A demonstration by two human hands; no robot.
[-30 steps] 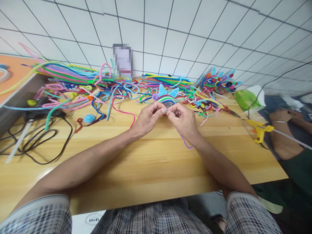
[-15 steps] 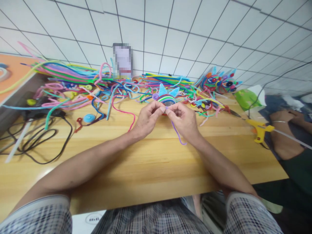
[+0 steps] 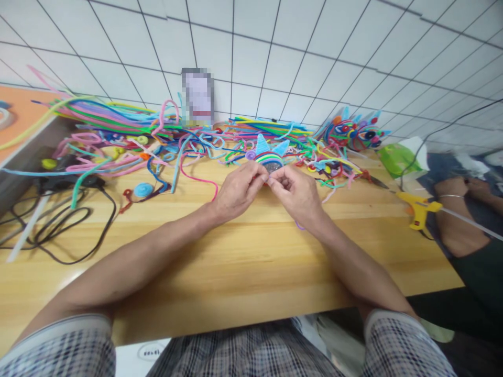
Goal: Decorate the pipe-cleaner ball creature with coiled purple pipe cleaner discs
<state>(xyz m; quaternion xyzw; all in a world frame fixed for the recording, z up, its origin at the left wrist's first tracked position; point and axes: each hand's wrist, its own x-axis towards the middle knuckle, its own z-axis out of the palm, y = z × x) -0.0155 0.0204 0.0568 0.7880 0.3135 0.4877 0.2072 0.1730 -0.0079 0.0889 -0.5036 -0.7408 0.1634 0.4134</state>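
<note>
Purple stem (image 3: 300, 226) slips mostly from sight, its tail, in plain view below my fingers half a second ago, now just a short curve showing beside my right wrist. Both grips close to a fine pinch over the middle of the bench (image 3: 236, 272): my left grip (image 3: 238, 191) meets my right grip (image 3: 299, 189) almost tip to tip, the stem's other end held between them, though the exact split of the hold is too small to tell.

Just beyond my fingertips is the striped head (image 3: 271, 158), its two blue ears (image 3: 260, 145) upright and a purple coil (image 3: 250, 155) at its left side; my fingers hide its lower edge, so I cannot tell whether they touch it. A pink stem (image 3: 204, 181) trails near my left wrist, and a yellow glue gun (image 3: 418, 208) lies well apart on my right.

By my reading, I am bending the stem's end, work that rewards small turns: pinch close to the tip, steady with one grip while the other rolls, press each bend snug, and let the tail hang free so it does not catch under my wrist.
</note>
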